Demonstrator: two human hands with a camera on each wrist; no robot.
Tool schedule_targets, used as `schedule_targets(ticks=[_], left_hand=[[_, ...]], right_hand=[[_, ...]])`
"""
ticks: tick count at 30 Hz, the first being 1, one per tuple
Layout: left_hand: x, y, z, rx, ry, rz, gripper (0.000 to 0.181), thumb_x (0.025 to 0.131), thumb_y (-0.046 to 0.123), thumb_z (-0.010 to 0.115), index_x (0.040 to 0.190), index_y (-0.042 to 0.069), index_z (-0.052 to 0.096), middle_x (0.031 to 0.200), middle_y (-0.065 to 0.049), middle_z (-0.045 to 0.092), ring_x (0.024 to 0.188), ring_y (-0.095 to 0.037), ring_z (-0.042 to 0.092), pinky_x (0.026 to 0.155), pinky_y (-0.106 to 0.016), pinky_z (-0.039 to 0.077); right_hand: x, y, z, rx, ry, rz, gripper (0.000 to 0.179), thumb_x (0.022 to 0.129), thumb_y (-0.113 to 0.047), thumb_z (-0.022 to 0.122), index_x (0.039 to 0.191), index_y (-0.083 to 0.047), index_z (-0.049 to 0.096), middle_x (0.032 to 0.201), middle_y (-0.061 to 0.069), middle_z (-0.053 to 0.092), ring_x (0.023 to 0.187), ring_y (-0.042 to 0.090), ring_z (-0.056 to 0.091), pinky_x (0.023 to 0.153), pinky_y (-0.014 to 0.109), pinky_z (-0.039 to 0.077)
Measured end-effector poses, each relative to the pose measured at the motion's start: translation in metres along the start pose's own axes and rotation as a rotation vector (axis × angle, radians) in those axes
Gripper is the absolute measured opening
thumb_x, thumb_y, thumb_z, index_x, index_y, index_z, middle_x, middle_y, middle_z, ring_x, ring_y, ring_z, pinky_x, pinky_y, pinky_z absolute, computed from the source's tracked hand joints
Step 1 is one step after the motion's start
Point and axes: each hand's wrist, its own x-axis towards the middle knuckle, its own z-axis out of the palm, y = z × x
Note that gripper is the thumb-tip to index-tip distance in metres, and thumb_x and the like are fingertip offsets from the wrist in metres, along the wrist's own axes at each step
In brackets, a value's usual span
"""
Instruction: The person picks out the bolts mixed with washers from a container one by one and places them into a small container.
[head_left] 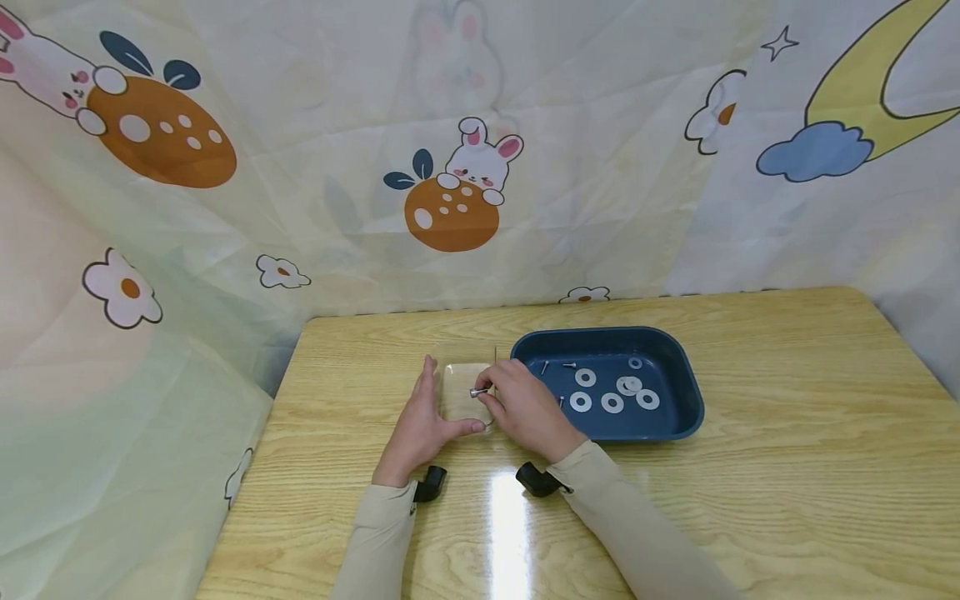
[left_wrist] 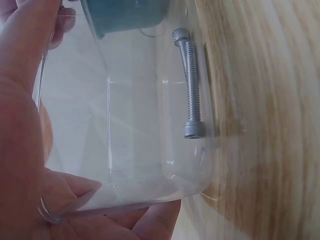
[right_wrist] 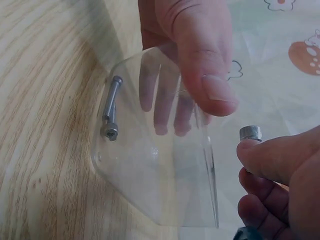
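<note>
My left hand [head_left: 420,425] holds a clear plastic container [head_left: 459,379] at its left side and front, thumb along the near rim and fingers on the outer wall. Two socket head screws [left_wrist: 192,90] lie inside on the container's floor, overlapping, with their heads at opposite ends. Above the container, my right hand [head_left: 528,408] pinches another socket head screw [right_wrist: 250,132] between thumb and fingers. Its knurled head sticks out; most of the shank is hidden by the fingers.
Right of the container stands a dark blue tray [head_left: 696,408] with several flat washers [head_left: 612,403] and a few screws [head_left: 570,365]. Wood-grain table [head_left: 795,433] extends around them. A printed curtain [head_left: 615,183] hangs behind and at the left.
</note>
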Motion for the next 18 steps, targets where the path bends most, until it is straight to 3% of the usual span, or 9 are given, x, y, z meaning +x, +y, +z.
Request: schedule_targets(ticks=[8,13,18], left_hand=[[0.0004,-0.0001,0.0005,0.001,-0.003,0.001,0.131,0.06,0.052,0.082,0.149,0.018,-0.008,0.153,-0.006,0.013,0.137,-0.028,0.02,0.105,-0.048,0.027],[0.0007,-0.0004,0.0008,0.006,0.0,-0.001,0.132,0.059,0.054,0.082,0.15,0.016,-0.006,0.154,-0.005,0.013,0.137,-0.027,0.019,0.106,-0.047,0.028],[0.0011,-0.0001,0.0007,0.011,-0.003,-0.003,0.132,0.058,0.056,0.081,0.148,0.022,-0.01,0.154,-0.003,0.012,0.137,-0.025,0.019,0.106,-0.046,0.027]], right_hand=[[0.0019,-0.0007,0.0052,-0.067,0.006,-0.017,0.005,0.085,-0.018,0.068,0.089,-0.02,0.065,0.089,-0.01,0.057,0.083,0.006,0.047,0.068,0.023,0.045],[0.0026,0.0005,0.0088,-0.144,-0.011,-0.034,0.004,0.082,-0.018,0.071,0.084,-0.019,0.067,0.085,-0.009,0.059,0.083,0.008,0.051,0.072,0.026,0.046],[0.0024,0.0011,0.0091,-0.182,-0.015,-0.049,0.004,0.081,-0.018,0.071,0.082,-0.019,0.068,0.084,-0.008,0.06,0.083,0.01,0.052,0.074,0.028,0.046]])
